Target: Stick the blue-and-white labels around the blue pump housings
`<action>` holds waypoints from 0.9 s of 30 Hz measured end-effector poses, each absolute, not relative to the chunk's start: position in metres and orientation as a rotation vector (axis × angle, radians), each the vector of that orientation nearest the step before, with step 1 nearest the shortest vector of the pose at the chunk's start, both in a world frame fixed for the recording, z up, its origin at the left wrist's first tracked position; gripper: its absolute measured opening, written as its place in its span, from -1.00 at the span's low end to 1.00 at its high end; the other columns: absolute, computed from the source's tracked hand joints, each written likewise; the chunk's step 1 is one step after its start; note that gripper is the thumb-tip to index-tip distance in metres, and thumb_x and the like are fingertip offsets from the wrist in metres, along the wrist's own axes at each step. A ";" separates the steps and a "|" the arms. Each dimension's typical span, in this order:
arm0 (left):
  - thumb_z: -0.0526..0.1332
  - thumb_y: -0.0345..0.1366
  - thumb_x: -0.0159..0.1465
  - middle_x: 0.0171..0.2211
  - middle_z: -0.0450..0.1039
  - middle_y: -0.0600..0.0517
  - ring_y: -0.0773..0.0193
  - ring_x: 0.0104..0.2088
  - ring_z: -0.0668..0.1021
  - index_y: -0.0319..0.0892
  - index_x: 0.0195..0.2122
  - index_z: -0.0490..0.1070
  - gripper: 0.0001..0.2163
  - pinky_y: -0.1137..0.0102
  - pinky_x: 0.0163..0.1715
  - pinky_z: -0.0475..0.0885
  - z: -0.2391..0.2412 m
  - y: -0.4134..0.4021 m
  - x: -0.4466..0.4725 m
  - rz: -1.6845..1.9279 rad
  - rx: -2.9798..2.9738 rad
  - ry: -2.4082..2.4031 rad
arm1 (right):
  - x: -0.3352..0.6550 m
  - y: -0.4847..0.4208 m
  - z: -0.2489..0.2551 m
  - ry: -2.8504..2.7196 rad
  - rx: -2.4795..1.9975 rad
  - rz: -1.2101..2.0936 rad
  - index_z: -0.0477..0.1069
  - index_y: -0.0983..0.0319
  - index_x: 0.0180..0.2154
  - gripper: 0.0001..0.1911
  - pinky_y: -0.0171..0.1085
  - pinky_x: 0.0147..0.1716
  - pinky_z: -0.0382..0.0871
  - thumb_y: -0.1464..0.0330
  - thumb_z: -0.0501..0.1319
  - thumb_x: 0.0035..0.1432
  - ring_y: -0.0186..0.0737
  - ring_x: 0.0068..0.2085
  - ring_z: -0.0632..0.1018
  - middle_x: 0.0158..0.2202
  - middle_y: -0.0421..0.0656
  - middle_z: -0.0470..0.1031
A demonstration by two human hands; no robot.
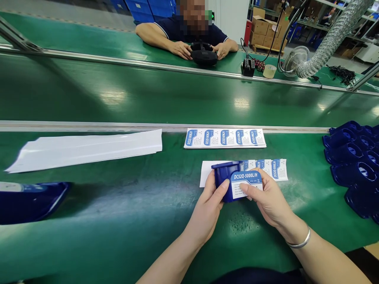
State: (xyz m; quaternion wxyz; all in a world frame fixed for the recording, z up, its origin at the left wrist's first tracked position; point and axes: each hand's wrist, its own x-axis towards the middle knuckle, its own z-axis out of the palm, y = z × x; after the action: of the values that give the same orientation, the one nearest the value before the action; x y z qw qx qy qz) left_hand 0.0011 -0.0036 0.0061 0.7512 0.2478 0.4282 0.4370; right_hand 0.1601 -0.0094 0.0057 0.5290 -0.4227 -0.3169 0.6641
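Note:
My left hand is closed around a dark blue plastic housing, thumb on its front. A blue and white label printed DC52Q-5000L/H lies against the housing's right part, pinched by my right hand between thumb and fingers. Whether the label is fully stuck down I cannot tell. Just behind my hands is a label strip, its left end bare white. Farther back rests a stack of label sheets with several labels in a row.
White backing sheets lie at left. A blue housing with a label sits at the left edge; several more blue housings are grouped at right. Across the belt, a person holds a black object. A flexible duct hangs upper right.

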 end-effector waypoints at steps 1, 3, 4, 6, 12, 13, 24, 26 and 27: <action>0.30 -0.06 0.32 0.38 0.22 0.04 -0.01 0.38 0.21 0.12 0.39 0.13 -0.36 0.16 0.31 0.24 0.006 -0.004 0.001 0.948 0.543 0.938 | 0.160 -0.009 0.006 -0.755 -1.010 1.584 0.48 0.20 -0.27 -0.76 -0.44 -0.38 0.32 0.38 0.51 0.10 -0.41 -0.42 0.36 -0.41 -0.30 0.43; 0.29 -0.05 0.33 0.38 0.22 0.04 0.00 0.38 0.21 0.11 0.39 0.11 -0.36 0.15 0.31 0.24 0.007 -0.003 0.001 0.937 0.546 0.943 | 0.160 -0.009 0.005 -0.754 -1.013 1.576 0.48 0.20 -0.28 -0.76 -0.45 -0.38 0.32 0.38 0.51 0.09 -0.41 -0.42 0.37 -0.41 -0.30 0.44; 0.29 -0.05 0.33 0.38 0.22 0.04 0.00 0.38 0.21 0.11 0.39 0.11 -0.35 0.15 0.31 0.24 0.007 -0.003 0.001 0.936 0.548 0.944 | 0.160 -0.009 0.005 -0.754 -1.013 1.574 0.49 0.20 -0.28 -0.76 -0.45 -0.39 0.32 0.38 0.51 0.09 -0.41 -0.42 0.37 -0.41 -0.30 0.44; 0.29 -0.05 0.33 0.38 0.21 0.03 0.00 0.38 0.21 0.11 0.39 0.10 -0.36 0.15 0.31 0.25 0.006 -0.003 0.001 0.937 0.553 0.944 | 0.160 -0.009 0.005 -0.756 -1.013 1.571 0.49 0.20 -0.27 -0.76 -0.45 -0.39 0.32 0.37 0.51 0.09 -0.41 -0.42 0.37 -0.41 -0.30 0.44; 0.35 -0.09 0.29 0.32 0.30 -0.01 0.01 0.33 0.31 0.05 0.32 0.20 -0.39 0.18 0.29 0.28 0.001 -0.003 -0.001 0.955 0.675 0.900 | 0.159 -0.009 0.005 -0.783 -1.011 1.565 0.49 0.20 -0.26 -0.77 -0.45 -0.39 0.31 0.36 0.50 0.10 -0.41 -0.42 0.37 -0.42 -0.30 0.44; 0.38 -0.12 0.26 0.29 0.34 -0.01 0.01 0.31 0.34 0.03 0.30 0.22 -0.39 0.19 0.28 0.29 0.000 -0.003 -0.001 0.959 0.718 0.885 | 0.159 -0.009 0.005 -0.788 -1.009 1.563 0.49 0.20 -0.26 -0.77 -0.45 -0.38 0.31 0.36 0.50 0.11 -0.41 -0.42 0.37 -0.41 -0.30 0.44; 0.37 -0.18 0.29 0.23 0.39 0.01 0.06 0.25 0.42 0.02 0.25 0.22 -0.46 0.29 0.19 0.40 -0.002 -0.001 -0.001 0.943 0.905 0.837 | 0.175 -0.004 0.010 -0.997 -1.121 1.572 0.51 0.19 -0.20 -0.76 -0.37 -0.32 0.32 0.19 0.41 0.23 -0.32 -0.35 0.44 -0.34 -0.24 0.49; 0.37 -0.18 0.29 0.26 0.36 0.02 0.05 0.27 0.39 0.04 0.28 0.20 -0.43 0.29 0.20 0.41 -0.004 -0.001 -0.001 0.927 0.914 0.838 | 0.177 -0.005 0.012 -1.147 -1.218 1.410 0.50 0.19 -0.28 -0.80 -0.36 -0.33 0.29 0.21 0.37 0.27 -0.31 -0.35 0.43 -0.37 -0.25 0.48; 0.37 -0.18 0.29 0.28 0.34 0.03 0.05 0.29 0.37 0.05 0.28 0.19 -0.42 0.29 0.20 0.40 -0.005 -0.001 -0.001 0.919 0.916 0.838 | 0.177 -0.005 0.013 -1.246 -1.258 1.294 0.49 0.19 -0.31 -0.82 -0.36 -0.34 0.28 0.23 0.35 0.29 -0.31 -0.35 0.43 -0.38 -0.25 0.47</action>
State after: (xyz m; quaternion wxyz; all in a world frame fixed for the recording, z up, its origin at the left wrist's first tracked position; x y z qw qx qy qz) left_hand -0.0009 -0.0012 -0.0049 0.7164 0.4137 0.3785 0.4151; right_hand 0.1774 -0.0052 0.0135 0.4569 -0.5102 -0.5054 0.5249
